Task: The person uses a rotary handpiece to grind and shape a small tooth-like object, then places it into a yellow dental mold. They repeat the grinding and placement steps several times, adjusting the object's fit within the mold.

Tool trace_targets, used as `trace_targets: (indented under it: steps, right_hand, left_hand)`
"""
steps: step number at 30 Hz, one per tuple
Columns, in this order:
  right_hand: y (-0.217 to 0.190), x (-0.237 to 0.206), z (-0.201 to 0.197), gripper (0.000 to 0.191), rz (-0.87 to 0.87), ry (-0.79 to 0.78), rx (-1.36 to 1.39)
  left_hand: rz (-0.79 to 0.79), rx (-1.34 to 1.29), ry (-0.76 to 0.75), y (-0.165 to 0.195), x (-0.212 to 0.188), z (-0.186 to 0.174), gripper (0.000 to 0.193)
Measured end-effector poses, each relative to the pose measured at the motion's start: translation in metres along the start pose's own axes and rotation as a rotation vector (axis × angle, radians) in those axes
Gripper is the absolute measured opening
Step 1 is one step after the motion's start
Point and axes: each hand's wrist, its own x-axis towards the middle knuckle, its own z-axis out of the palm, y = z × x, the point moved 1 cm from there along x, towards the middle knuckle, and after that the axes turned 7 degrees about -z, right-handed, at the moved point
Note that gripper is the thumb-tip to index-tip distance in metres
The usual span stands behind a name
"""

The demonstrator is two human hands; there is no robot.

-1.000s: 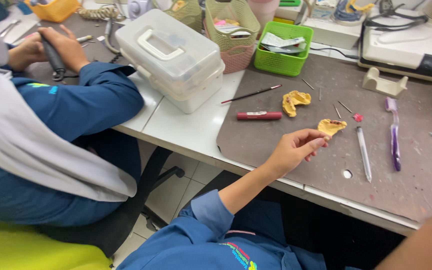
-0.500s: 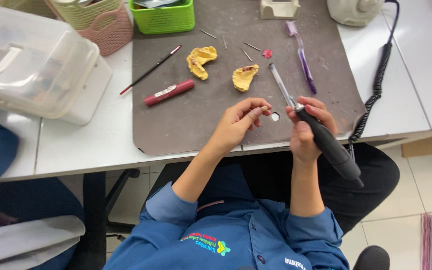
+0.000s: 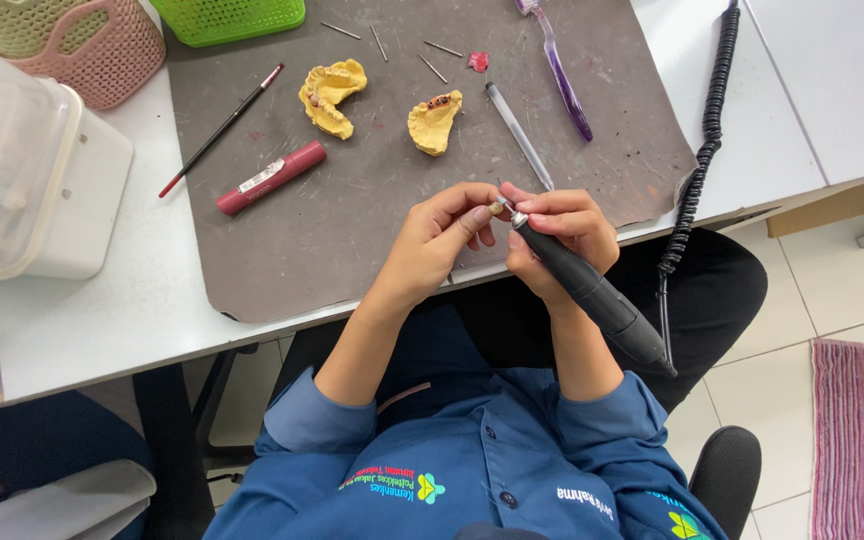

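My right hand (image 3: 560,228) grips a black rotary handpiece (image 3: 592,293), its metal tip pointing up-left over the near edge of the grey mat (image 3: 352,230). My left hand (image 3: 444,232) pinches a small pale bit (image 3: 498,207) right at that tip. Two yellow dental casts lie farther up the mat: one (image 3: 330,95) at the left, one with dark red teeth (image 3: 434,121) to its right. A coiled black cord (image 3: 704,150) runs along the table to the right.
On the mat lie a dark red tube (image 3: 270,177), a thin red-tipped brush (image 3: 220,130), a clear pen-like tool (image 3: 517,134), a purple toothbrush (image 3: 560,72) and several thin metal pins (image 3: 380,42). A white plastic box (image 3: 22,170), pink basket (image 3: 92,45) and green basket (image 3: 237,15) stand at left.
The view swung from the neighbour's side to straight over my lap. My right hand took up the handpiece, and my left hand brought a small piece from the mat to its tip.
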Motion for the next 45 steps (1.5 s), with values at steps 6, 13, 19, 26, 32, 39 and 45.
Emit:
trace_targets:
  steps: [6,13,19,26,32,39,45]
  right_hand:
    - [-0.0011,-0.0003,0.0012,0.027,-0.019,0.008,-0.007]
    - [0.0006,-0.0007,0.0029,0.026,-0.042,-0.012,-0.021]
    - [-0.0007,-0.0009,0.0024,0.027,-0.029,-0.017,-0.036]
    - [-0.0017,-0.001,0.0019,0.028,-0.025,-0.021,-0.053]
    - [-0.0018,-0.0024,0.0018,0.029,-0.001,-0.017,0.006]
    - [0.0003,-0.0021,0.0002,0.027,-0.005,-0.03,0.0]
    - [-0.0009,-0.0023,0.0002,0.026,0.004,-0.037,0.013]
  left_hand:
    - [-0.007,-0.026,-0.006,-0.0042,-0.0009,-0.0011,0.021]
    - [-0.009,-0.033,0.014,-0.0058,-0.002,-0.0018,0.02]
    - [-0.015,-0.027,0.033,-0.0058,-0.003,-0.0018,0.018]
    - [-0.03,-0.022,0.041,-0.006,-0.0048,-0.0013,0.018]
    - [-0.025,-0.029,0.047,-0.0066,-0.0051,-0.0011,0.018]
    - [-0.018,-0.048,0.054,-0.0074,-0.0051,-0.0008,0.017]
    - [-0.025,-0.048,0.076,-0.0069,-0.0054,-0.0002,0.017]
